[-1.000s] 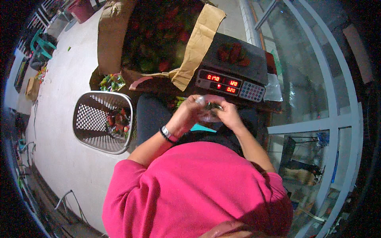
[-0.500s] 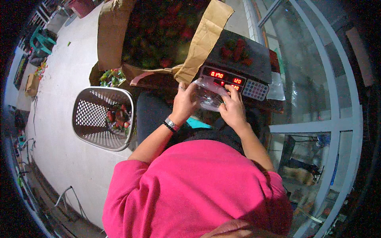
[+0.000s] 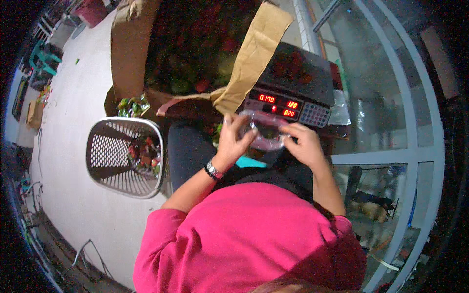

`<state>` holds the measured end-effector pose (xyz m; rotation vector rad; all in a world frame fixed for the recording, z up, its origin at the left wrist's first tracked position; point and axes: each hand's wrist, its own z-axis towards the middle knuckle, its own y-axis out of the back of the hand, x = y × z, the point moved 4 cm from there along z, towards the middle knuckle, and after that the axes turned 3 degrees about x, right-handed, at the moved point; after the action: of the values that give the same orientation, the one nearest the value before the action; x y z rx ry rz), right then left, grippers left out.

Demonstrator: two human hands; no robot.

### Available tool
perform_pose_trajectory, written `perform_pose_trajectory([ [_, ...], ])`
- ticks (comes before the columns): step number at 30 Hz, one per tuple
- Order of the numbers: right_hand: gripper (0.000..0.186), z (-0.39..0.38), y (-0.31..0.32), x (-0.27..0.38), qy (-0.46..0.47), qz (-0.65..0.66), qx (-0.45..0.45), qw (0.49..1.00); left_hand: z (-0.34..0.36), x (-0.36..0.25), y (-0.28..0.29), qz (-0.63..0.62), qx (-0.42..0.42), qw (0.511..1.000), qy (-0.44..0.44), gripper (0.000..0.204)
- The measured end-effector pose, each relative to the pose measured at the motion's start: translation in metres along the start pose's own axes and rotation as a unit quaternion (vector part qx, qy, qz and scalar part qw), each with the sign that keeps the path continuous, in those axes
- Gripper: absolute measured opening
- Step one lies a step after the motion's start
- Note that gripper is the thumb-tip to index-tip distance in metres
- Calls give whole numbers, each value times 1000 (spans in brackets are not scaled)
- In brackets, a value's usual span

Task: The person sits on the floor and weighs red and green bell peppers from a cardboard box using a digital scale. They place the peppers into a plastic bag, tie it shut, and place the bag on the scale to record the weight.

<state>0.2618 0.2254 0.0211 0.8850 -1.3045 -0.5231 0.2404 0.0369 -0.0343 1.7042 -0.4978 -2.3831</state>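
Note:
Between my hands is a clear plastic bag (image 3: 266, 142), its mouth apparently spread wide in front of the scale. My left hand (image 3: 232, 142) pinches the bag's left side, with a watch and dark bracelet on the wrist. On the other side, my right hand (image 3: 304, 141) grips the bag's right edge with bent fingers, slightly blurred. Just beyond stands a digital scale (image 3: 274, 108) with lit red displays and a keypad. Several red pieces of produce (image 3: 293, 66), perhaps peppers, lie on its dark platform; their exact kind is unclear.
A large open cardboard box (image 3: 129, 53) of red and green produce stands beyond my left hand. A pale perforated basket (image 3: 92, 151) with red produce is on the floor at left. Glass panels in a grey frame (image 3: 413, 141) rise at right. Green plastic seating (image 3: 44, 58) is far left.
Both hands have drawn back toward me and moved apart, the right one outward. The plastic bag has opened wider between them. The view has shifted slightly.

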Motion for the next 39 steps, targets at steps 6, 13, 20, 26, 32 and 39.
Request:
perform_pose_trajectory([
  [6,37,89,30,-95,-312,72,54,946,-9,53,-37,91,122,986,65,54],
  [13,48,193,46,-165,-15,118,-74,990,-1,87,-37,105,133,981,90,33],
  [20,47,176,41,-159,-188,413,-15,891,1,102,-38,82,153,975,137,40],
  [26,50,165,50,-85,-111,-3,-119,987,-4,117,-43,111,155,973,130,48],
  [32,45,139,57,-111,-142,-142,-172,964,-5,102,-29,157,107,979,75,42],
  [39,38,75,8,-100,-6,702,-4,712,-5,88,-32,158,53,981,96,39],
])
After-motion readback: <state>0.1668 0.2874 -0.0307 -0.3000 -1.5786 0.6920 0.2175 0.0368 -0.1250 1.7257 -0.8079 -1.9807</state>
